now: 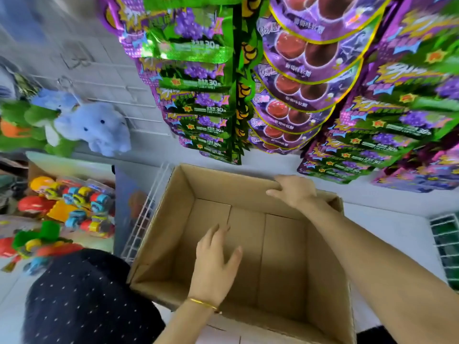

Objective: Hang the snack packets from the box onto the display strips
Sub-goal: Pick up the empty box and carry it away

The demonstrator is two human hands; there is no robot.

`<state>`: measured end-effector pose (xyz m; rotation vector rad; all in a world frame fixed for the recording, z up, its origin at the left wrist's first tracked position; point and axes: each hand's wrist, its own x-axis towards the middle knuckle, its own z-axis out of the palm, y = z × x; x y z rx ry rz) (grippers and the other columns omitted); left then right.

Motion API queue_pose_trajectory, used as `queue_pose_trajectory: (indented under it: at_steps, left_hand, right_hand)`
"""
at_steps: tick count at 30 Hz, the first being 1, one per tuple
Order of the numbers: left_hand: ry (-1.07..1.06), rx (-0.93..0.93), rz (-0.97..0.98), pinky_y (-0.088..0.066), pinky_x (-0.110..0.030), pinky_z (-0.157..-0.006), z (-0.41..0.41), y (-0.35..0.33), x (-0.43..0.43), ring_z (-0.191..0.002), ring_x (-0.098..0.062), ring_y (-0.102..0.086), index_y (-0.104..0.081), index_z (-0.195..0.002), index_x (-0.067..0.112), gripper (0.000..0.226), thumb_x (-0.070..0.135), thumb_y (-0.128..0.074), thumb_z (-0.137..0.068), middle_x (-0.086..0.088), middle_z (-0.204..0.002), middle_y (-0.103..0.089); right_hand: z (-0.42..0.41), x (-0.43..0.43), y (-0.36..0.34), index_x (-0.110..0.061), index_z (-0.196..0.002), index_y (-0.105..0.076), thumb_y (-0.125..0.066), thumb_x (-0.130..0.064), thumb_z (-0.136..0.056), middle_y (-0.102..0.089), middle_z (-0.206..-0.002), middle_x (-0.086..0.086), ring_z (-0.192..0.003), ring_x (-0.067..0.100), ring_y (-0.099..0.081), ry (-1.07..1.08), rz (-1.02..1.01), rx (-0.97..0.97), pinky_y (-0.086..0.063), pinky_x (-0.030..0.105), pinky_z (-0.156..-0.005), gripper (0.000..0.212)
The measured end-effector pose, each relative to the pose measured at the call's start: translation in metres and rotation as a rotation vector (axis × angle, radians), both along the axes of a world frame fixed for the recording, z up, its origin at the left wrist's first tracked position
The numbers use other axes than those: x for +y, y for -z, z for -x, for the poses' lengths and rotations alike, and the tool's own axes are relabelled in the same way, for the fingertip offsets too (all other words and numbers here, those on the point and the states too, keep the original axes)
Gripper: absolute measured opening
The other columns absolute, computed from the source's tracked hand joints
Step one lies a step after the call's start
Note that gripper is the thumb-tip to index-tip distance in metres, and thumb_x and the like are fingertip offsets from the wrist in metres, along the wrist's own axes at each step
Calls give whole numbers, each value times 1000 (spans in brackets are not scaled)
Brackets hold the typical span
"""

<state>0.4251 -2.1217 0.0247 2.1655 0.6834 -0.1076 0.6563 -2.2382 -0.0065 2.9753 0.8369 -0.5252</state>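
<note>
Head view: left hand (215,265), fingers released, reaches inside the cardboard box (283,259); right hand (294,191) grasps its far rim.

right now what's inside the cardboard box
The cardboard box looks empty: only bare bottom flaps and the left hand reaching in. That hand and the near wall cover part.

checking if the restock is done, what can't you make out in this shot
All in the head view:
- Part of the box floor: hidden under the left hand and right forearm.
- Tops of the hanging packets: cut off by the upper edge, hooks unseen.
- Small print on them: blurred.
</note>
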Motion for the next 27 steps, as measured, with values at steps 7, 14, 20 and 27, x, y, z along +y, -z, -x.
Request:
queue_pose_trajectory:
  at_steps: [7,14,20,27]
  left_hand:
    - [-78,90,-71,-23,-28,-113,12,-7,-28,-138,-14,-19,-38,-135,28,49,36,-53,-89,7,-148,-27]
    - [-273,158,-281,-33,-46,-107,53,-62,-46,-133,-32,-33,-51,-126,15,54,27,-70,-77,-11,-142,-41]
    - [-582,269,-234,-19,-40,-113,98,-142,-60,-138,-32,-23,-35,-138,12,73,31,-71,-77,-14,-151,-24]
    - [-1315,187,409,-36,-37,-105,118,-233,-60,-123,-33,-46,-30,-136,7,79,13,-73,-71,-13,-133,-47]
  right_hand:
    - [-6,-5,-9,-14,-88,-58,-51,-55,-87,-69,-83,8,-79,27,-66,-190,33,-133,-35,28,-57,41]
    - [20,-3,-84,-15,-50,-56,-88,-48,-44,-45,-34,0,-25,17,-44,-326,-20,-363,-31,11,-36,46]
    - [46,-2,-195,-8,-66,-59,-80,-40,-67,-58,-50,10,-44,23,-59,-351,39,-307,-34,19,-43,39]
    - [90,-13,-289,-6,-95,-56,-50,-46,-90,-65,-79,19,-72,36,-64,-167,1,-218,-36,33,-56,41]
